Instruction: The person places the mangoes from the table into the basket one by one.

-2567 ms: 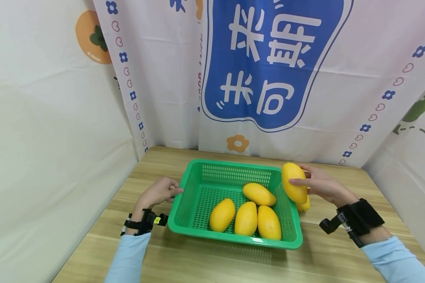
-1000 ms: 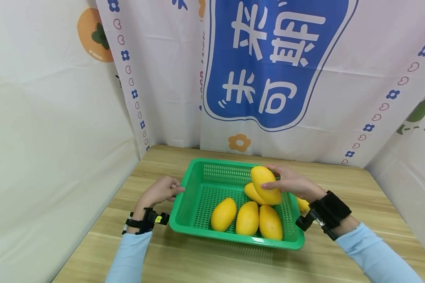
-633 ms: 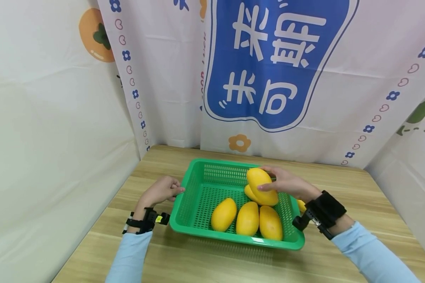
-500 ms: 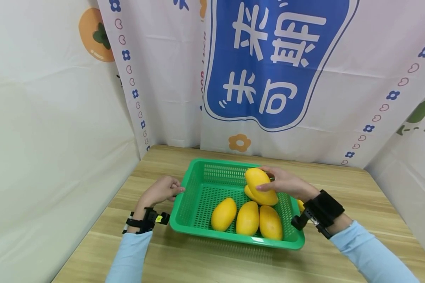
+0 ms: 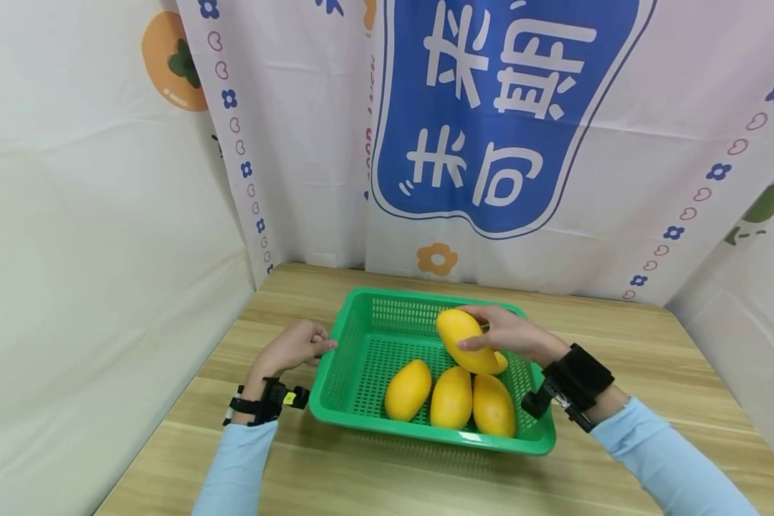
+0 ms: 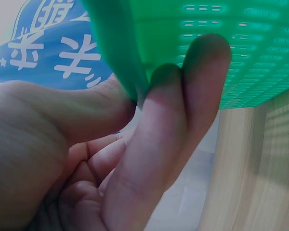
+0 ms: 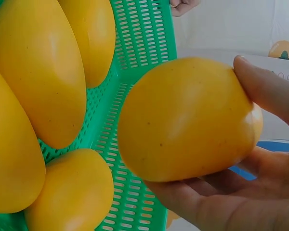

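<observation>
My right hand (image 5: 512, 334) grips a yellow mango (image 5: 456, 335) above the back right part of a green plastic basket (image 5: 393, 428). In the right wrist view, thumb and fingers (image 7: 183, 199) clasp that mango's sides. Beneath it another mango (image 5: 501, 363) is mostly hidden in the head view. Along the basket's front side lie three more: a left mango (image 5: 408, 390), a middle mango (image 5: 451, 399) and a right mango (image 5: 493, 406). My left hand (image 5: 293, 349) pinches the basket's left rim, thumb on one face and fingers (image 6: 159, 125) on the other.
The basket stands on a wooden table (image 5: 284, 473). A white printed cloth (image 5: 316, 179) with a blue panel hangs behind the table, and pale cloth walls close in the left and right sides.
My right hand has carried the mango leftward from the basket's right rim to over its inside, shifting a little further left in the last half second. The left hand has kept its place.
</observation>
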The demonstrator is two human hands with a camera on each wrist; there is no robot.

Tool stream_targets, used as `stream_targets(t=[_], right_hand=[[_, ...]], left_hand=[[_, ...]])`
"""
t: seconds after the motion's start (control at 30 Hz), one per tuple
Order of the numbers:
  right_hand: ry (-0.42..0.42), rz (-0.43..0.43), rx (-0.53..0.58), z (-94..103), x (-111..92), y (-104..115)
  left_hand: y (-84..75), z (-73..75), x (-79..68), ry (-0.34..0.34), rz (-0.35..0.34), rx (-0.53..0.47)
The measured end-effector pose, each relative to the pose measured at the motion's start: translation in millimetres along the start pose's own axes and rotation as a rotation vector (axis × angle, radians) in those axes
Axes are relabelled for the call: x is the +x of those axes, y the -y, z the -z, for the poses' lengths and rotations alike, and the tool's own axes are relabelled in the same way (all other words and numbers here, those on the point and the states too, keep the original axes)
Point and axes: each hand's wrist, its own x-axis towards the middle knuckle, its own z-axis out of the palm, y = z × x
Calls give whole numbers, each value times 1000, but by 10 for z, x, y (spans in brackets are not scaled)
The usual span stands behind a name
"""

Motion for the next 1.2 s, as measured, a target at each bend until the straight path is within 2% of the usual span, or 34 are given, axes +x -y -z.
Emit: stream_targets(t=[0.2,0.43,0.77,1.2], right_hand=[[26,21,25,-39,48,27],[49,48,-7,-75,107,44],[67,46,-76,-104,174,38],[91,33,-86,-168,268,61]], left_hand=[[-11,0,-1,2,3,-7],[-27,1,-5,-1,5,-2],[-21,-1,-6,-2,10,-2],[-36,0,-19,-2,10,-3]])
